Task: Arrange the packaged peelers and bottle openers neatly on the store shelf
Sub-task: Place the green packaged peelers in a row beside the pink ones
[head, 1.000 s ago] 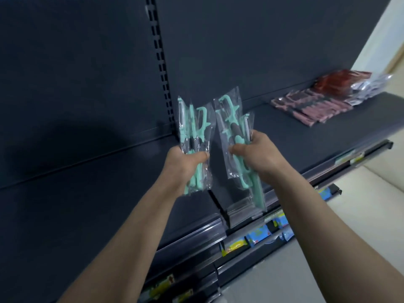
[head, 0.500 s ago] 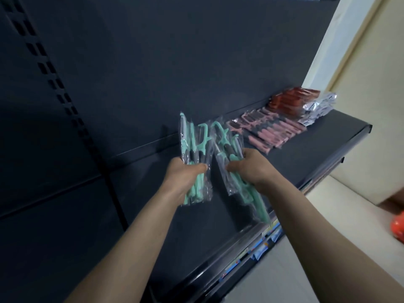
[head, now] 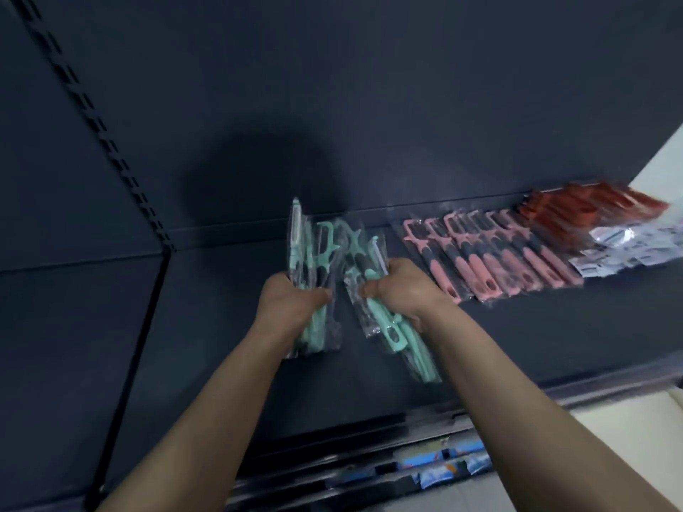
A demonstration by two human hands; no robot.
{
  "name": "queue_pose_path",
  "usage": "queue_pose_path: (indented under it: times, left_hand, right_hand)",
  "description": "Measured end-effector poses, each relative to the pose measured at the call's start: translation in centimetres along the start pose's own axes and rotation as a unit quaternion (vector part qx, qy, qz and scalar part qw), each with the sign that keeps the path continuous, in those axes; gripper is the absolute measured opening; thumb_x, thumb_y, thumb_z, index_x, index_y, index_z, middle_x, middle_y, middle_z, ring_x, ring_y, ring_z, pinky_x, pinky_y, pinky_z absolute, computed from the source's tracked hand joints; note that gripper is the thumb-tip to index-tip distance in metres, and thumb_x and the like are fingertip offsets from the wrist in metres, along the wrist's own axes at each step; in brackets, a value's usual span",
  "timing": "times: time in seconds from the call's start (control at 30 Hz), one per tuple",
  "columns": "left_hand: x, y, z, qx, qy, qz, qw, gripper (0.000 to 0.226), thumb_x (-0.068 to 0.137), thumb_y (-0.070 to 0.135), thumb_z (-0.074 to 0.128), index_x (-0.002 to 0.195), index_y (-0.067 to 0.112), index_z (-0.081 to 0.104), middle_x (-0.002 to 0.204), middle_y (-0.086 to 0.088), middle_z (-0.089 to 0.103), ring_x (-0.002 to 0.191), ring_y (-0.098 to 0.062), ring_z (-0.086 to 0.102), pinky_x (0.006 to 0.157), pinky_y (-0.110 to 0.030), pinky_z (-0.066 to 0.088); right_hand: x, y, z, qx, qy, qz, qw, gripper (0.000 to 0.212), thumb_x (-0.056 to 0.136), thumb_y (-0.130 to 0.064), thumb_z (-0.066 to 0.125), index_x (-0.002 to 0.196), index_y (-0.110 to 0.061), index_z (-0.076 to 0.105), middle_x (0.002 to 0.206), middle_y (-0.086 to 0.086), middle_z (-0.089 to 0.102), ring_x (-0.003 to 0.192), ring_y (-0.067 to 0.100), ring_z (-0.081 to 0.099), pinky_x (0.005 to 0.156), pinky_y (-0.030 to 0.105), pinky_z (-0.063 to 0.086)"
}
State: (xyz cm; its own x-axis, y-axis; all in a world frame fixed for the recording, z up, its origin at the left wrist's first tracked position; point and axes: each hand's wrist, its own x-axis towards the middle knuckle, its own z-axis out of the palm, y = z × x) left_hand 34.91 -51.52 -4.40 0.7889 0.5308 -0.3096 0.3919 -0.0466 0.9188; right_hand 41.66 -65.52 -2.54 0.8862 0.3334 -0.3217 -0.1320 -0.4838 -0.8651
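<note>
My left hand [head: 288, 304] grips a bundle of mint-green packaged peelers [head: 314, 249] in clear bags, held upright over the dark shelf [head: 221, 327]. My right hand [head: 403, 293] grips a second bundle of mint-green packs [head: 395, 338], tilted so its lower end points down and right. The two bundles nearly touch at their tops. To the right, a row of pink packaged peelers [head: 491, 253] lies on the shelf. Behind it lie red packs [head: 591, 208], and silver-white packs [head: 628, 249] sit at the far right.
The dark back panel [head: 369, 105] rises behind the shelf, with a slotted upright [head: 92, 123] at the left. The shelf's front rail [head: 369, 434] runs below my arms, and coloured packets [head: 443, 463] show on a lower level. A pale wall [head: 661, 164] stands at the right.
The view has swung right and down, so the pink and red rows lie closer. Both hands have lowered their green bundles toward the shelf, left of the pink row.
</note>
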Motion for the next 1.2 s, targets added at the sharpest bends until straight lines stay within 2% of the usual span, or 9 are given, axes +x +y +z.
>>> queue_pose_path:
  times: [0.07,0.2,0.37,0.47,0.6,0.7,0.8,0.93,1.2]
  left_hand:
    - [-0.1,-0.6,-0.4,0.021,0.044,-0.004,0.999,0.015,0.076,0.009,0.074,0.088,0.011,0.065,0.082,-0.006,0.067,0.072,-0.018,0.065,0.064,-0.029,0.053]
    - [-0.2,-1.4,-1.8,0.065,0.098,0.001,0.993,0.017,0.070,0.011,0.074,0.084,0.012,0.066,0.085,-0.007,0.069,0.078,-0.025,0.067,0.077,-0.042,0.056]
    - [0.8,-2.0,-3.7,0.142,0.120,0.008,0.982,0.025,0.072,0.018,0.073,0.094,0.011,0.063,0.092,-0.005,0.067,0.084,-0.024,0.064,0.074,-0.033,0.053]
    - [1.6,-2.0,-4.3,0.178,0.114,0.015,0.977,0.029,0.074,0.021,0.071,0.099,0.009,0.061,0.095,-0.005,0.065,0.086,-0.025,0.062,0.074,-0.033,0.051]
    - [2.9,-1.8,-4.5,0.202,0.106,0.033,0.973,0.030,0.076,0.023,0.071,0.096,0.009,0.053,0.106,-0.012,0.056,0.082,-0.027,0.059,0.073,-0.037,0.052]
    - [3.5,-1.3,-4.2,0.223,0.098,0.044,0.969,0.035,0.081,0.024,0.068,0.105,0.005,0.051,0.112,-0.012,0.046,0.082,-0.024,0.051,0.070,-0.032,0.043]
    - [3.7,-1.0,-3.7,0.223,0.095,0.056,0.969,0.043,0.083,0.026,0.067,0.113,0.003,0.046,0.117,-0.012,0.041,0.088,-0.028,0.051,0.072,-0.032,0.039]
    - [3.5,-0.8,-3.2,0.187,0.096,0.076,0.975,0.051,0.084,0.030,0.066,0.119,0.007,0.038,0.109,-0.002,0.032,0.088,-0.022,0.047,0.072,-0.032,0.039]
    - [2.8,-0.8,-2.2,0.227,0.168,0.115,0.952,0.018,0.095,0.022,0.046,0.101,0.007,0.038,0.109,-0.013,0.037,0.075,-0.032,0.048,0.065,-0.037,0.040]
  right_hand:
    - [0.7,0.0,0.7,-0.010,-0.030,-0.002,1.000,0.016,0.080,-0.003,0.063,0.095,0.002,0.065,0.081,0.012,0.065,0.067,0.023,0.061,0.061,0.030,0.051]
    - [1.4,-0.6,2.6,-0.042,-0.057,-0.016,0.997,0.013,0.080,-0.006,0.065,0.093,-0.005,0.065,0.081,0.009,0.065,0.065,0.020,0.061,0.056,0.026,0.048]
    - [2.4,-1.5,4.9,-0.052,-0.048,-0.014,0.997,0.019,0.079,-0.009,0.068,0.096,0.000,0.066,0.094,0.018,0.069,0.083,0.031,0.068,0.069,0.039,0.055]
    - [3.2,-1.5,5.4,-0.046,-0.028,-0.027,0.998,0.021,0.079,-0.013,0.069,0.097,-0.002,0.065,0.091,0.014,0.069,0.077,0.026,0.066,0.066,0.035,0.054]
    - [3.6,-1.6,4.8,-0.023,0.019,-0.031,0.999,0.012,0.082,-0.011,0.067,0.092,-0.011,0.061,0.097,0.007,0.069,0.086,0.022,0.065,0.083,0.036,0.055]
    - [3.4,-1.5,4.0,-0.015,0.034,-0.029,0.999,0.031,0.083,-0.004,0.064,0.112,-0.014,0.056,0.087,-0.006,0.057,0.083,0.014,0.055,0.078,0.027,0.047]
    - [3.7,-0.9,3.3,-0.052,0.065,-0.022,0.996,0.055,0.080,-0.004,0.068,0.130,-0.007,0.047,0.111,0.003,0.058,0.097,0.018,0.055,0.083,0.030,0.048]
    - [4.2,0.0,2.5,-0.093,0.120,-0.014,0.988,0.042,0.079,-0.008,0.070,0.116,-0.006,0.051,0.112,0.010,0.058,0.099,0.024,0.057,0.077,0.028,0.046]
    - [5.3,0.5,1.2,-0.115,0.110,-0.051,0.986,0.038,0.084,-0.012,0.064,0.120,-0.006,0.052,0.113,0.014,0.063,0.094,0.022,0.059,0.072,0.023,0.041]
